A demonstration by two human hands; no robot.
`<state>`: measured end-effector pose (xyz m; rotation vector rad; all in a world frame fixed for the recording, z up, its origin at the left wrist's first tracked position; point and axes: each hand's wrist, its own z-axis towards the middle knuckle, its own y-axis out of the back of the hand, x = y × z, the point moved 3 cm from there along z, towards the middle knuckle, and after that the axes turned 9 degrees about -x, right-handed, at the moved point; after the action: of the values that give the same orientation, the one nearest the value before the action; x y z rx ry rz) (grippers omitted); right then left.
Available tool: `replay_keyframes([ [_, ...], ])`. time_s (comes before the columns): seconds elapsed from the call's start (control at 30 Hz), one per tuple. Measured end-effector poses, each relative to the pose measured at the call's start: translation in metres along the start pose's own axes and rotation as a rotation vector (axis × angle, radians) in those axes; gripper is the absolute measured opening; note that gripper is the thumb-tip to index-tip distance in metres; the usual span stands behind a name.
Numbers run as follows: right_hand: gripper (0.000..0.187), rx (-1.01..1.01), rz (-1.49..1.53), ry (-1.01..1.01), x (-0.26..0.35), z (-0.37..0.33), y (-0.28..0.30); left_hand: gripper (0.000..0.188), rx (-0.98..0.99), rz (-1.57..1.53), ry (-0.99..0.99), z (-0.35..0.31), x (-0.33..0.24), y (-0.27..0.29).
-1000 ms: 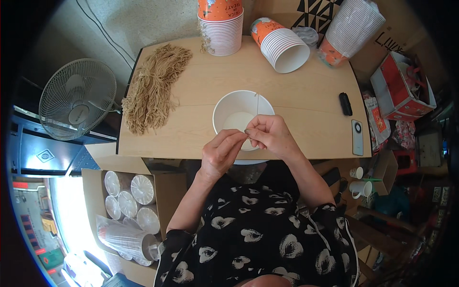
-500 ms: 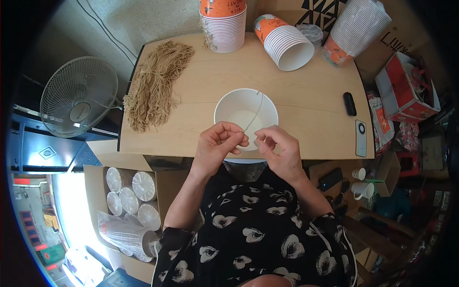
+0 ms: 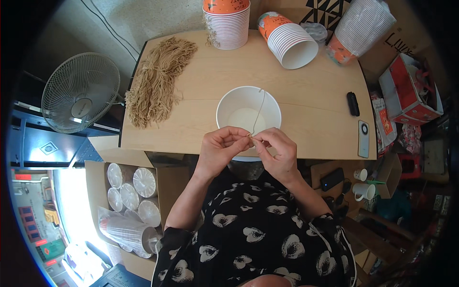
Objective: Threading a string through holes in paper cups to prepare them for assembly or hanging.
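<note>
A white paper bucket (image 3: 248, 93) stands at the table's near edge with its mouth toward me. From its far rim a thin tan cord (image 3: 261, 111) runs across the opening to my fingers. My left hand (image 3: 224, 149) pinches the cord's near end between thumb and forefinger over the bucket's near rim. My right hand (image 3: 276, 152) meets it there, thumb and forefinger closed on the same cord end. The fingertips hide the very end of the cord. A bundle of tan cords (image 3: 160, 83) lies on the table at the left.
Stacked orange-and-white buckets (image 3: 227, 26) stand at the back; another stack (image 3: 291, 45) lies on its side, beside a plastic-wrapped one (image 3: 361, 31). A phone (image 3: 363, 138) and a black object (image 3: 352, 104) lie at right. Left are a fan (image 3: 81, 93) and a carton (image 3: 165, 191) of wrapped stacks.
My right hand has moved left and its fingers have closed on the cord end beside my left fingertips. The whole view has shifted slightly.
</note>
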<state>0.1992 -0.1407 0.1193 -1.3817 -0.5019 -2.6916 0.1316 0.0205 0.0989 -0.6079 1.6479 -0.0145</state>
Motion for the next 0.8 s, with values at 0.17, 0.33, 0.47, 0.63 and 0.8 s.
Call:
replay_keyframes([
  [0.17, 0.010, 0.057, 0.083, -0.090, -0.001, 0.000, 0.002, 0.013, 0.007, 0.034, -0.001, -0.001, 0.003, 0.002],
  [0.33, 0.005, 0.088, 0.191, -0.256, -0.007, -0.002, 0.003, 0.013, -0.010, 0.086, -0.046, -0.004, 0.002, -0.005],
  [0.47, 0.005, 0.100, 0.232, -0.385, -0.010, -0.002, 0.004, 0.014, -0.020, 0.126, -0.098, -0.005, 0.001, -0.007],
  [0.63, 0.008, 0.108, 0.220, -0.424, -0.014, -0.006, 0.006, 0.014, -0.035, 0.170, -0.117, -0.005, 0.001, -0.009],
  [0.8, 0.011, 0.126, 0.182, -0.352, -0.003, -0.004, 0.007, 0.012, -0.027, 0.131, -0.125, -0.005, 0.005, -0.007],
])
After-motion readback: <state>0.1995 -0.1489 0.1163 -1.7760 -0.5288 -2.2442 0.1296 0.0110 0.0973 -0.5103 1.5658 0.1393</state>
